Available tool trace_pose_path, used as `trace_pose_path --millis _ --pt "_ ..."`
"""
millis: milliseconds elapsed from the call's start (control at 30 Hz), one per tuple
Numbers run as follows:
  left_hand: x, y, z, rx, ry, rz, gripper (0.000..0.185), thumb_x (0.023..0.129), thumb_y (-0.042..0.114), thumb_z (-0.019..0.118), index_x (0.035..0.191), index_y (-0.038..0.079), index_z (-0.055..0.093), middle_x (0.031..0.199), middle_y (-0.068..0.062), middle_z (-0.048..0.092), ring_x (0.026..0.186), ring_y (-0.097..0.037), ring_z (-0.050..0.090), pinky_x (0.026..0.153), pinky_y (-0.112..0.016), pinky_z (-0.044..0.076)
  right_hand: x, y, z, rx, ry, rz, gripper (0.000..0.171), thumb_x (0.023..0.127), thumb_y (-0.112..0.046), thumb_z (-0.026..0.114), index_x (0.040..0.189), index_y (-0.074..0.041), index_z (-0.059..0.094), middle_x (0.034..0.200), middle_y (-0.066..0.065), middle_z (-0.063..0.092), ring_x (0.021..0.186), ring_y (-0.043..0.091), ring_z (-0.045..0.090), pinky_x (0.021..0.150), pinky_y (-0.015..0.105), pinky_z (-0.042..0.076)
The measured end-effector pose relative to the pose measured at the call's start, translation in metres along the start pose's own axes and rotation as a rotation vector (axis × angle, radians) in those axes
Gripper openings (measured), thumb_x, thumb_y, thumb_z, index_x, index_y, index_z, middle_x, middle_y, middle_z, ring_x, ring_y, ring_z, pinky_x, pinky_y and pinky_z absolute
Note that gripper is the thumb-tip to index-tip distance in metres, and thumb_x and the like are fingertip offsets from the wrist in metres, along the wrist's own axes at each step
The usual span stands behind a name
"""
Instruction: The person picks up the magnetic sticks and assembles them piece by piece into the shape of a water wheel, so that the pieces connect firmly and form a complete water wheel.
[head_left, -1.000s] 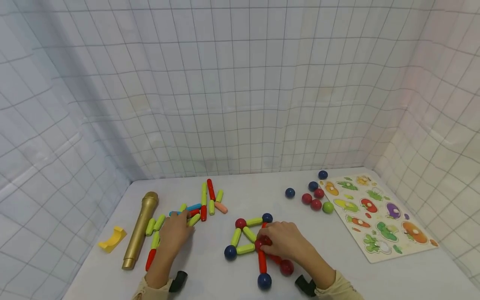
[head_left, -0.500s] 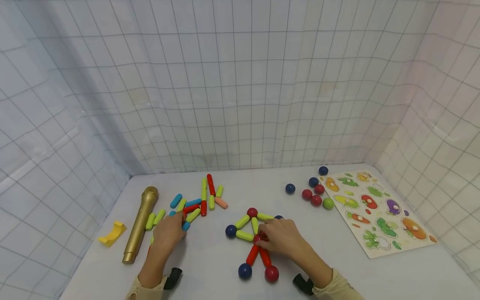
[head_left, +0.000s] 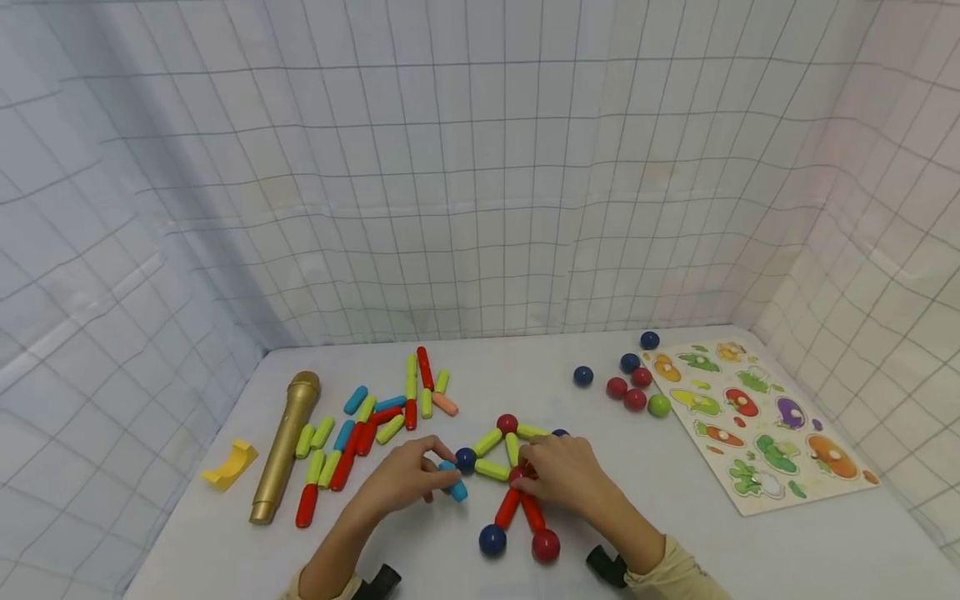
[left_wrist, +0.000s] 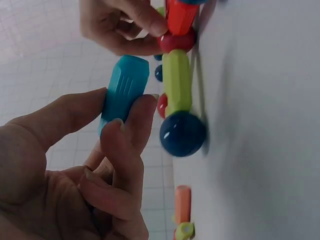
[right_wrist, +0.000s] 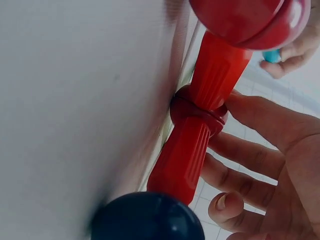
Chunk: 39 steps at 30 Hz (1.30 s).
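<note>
Ribbed blue stick [left_wrist: 123, 89] in left hand [head_left: 401, 481]

White table [head_left: 450, 575] with rods [head_left: 360, 429], balls [head_left: 633, 387], microphone [head_left: 285, 446], puzzle [head_left: 757, 421].

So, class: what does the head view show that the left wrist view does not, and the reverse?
Only the head view shows the gold microphone, the vegetable puzzle board and the loose balls. Only the left wrist view shows the ridges on the blue stick pinched by the left hand. Both show that stick, the dark blue ball and the right hand at the red ball.
</note>
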<state>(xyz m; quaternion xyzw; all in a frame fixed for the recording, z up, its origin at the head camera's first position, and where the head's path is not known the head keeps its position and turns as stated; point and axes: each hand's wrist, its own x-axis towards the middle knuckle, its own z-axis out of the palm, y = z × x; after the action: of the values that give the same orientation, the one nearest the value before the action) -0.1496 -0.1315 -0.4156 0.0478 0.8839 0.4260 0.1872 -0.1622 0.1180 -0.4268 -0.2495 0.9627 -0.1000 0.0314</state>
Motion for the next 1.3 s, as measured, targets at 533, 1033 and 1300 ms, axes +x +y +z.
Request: trace_pose_path --millis 533,1033,1300 --pt "0.004 -0.005 0.018 -0.119 -0.22 -0.034 0.033 0.086 0.024 0.074 0.107 0.008 0.054 0.073 -0.003 0.069 0.057 -0.014 0.058 0.062 -0.025 0.046 0.0 -0.002 0.001 -0.025 0.009 -0.008 0.027 0.082 -0.044 0.074 0.087 -0.018 0.071 0.067 -0.008 0.047 0.056 0.007 0.041 0.05 0.02 0.033" --pt "0.023 -0.007 0.025 -0.105 -0.093 -0.054 0.054 0.085 0.025 0.075 0.116 0.007 0.034 0.07 -0.003 0.058 0.053 -0.015 0.05 0.056 -0.025 0.043 -0.003 0.002 -0.002 0.0 -0.013 -0.097 0.023 0.08 -0.04 0.077 0.088 -0.019 0.072 0.062 -0.011 0.047 0.056 0.006 0.042 0.05 0.021 0.031" --pt "0.025 -0.004 0.028 -0.025 -0.054 -0.036 0.053 0.085 0.014 0.07 0.12 0.007 0.031 0.07 -0.007 0.056 0.053 -0.017 0.05 0.056 -0.026 0.045 -0.004 0.003 -0.006 0.067 -0.105 -0.107 0.026 0.081 -0.034 0.075 0.106 -0.025 0.073 0.079 -0.012 0.061 0.065 0.006 0.046 0.056 0.021 0.038"
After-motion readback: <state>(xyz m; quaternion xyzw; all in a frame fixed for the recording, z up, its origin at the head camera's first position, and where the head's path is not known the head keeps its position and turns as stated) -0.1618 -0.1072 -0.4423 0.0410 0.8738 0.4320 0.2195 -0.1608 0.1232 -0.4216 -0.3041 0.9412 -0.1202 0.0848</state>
